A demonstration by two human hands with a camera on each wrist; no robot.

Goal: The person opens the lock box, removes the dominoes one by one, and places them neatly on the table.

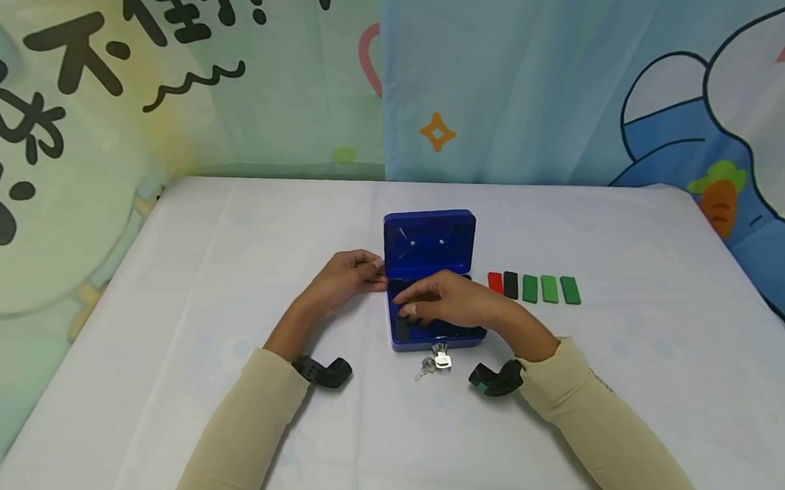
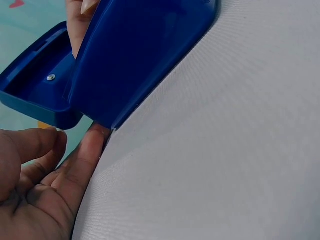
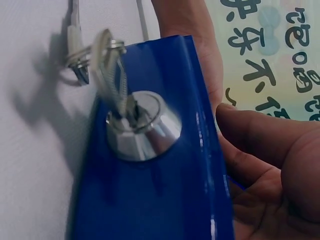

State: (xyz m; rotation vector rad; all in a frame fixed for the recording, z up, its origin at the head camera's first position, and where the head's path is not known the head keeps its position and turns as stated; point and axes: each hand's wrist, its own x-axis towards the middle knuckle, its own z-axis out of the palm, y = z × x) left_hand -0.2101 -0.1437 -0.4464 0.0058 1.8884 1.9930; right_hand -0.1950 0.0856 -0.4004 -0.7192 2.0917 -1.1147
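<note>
A blue metal cash box stands on the table with its lid raised. My left hand is at the box's left rear corner; in the left wrist view its fingertips touch the box low down, and the thumb lies near a bent finger. My right hand reaches over the front wall, fingers down inside the box. Beside its fingertips a dark piece shows on the box floor; whether the fingers pinch anything is hidden. A key sits in the front lock, a second one hanging from its ring.
Right of the box, a row of small flat tiles lies on the white tablecloth: red, black and several green ones. Printed curtains hang behind the table.
</note>
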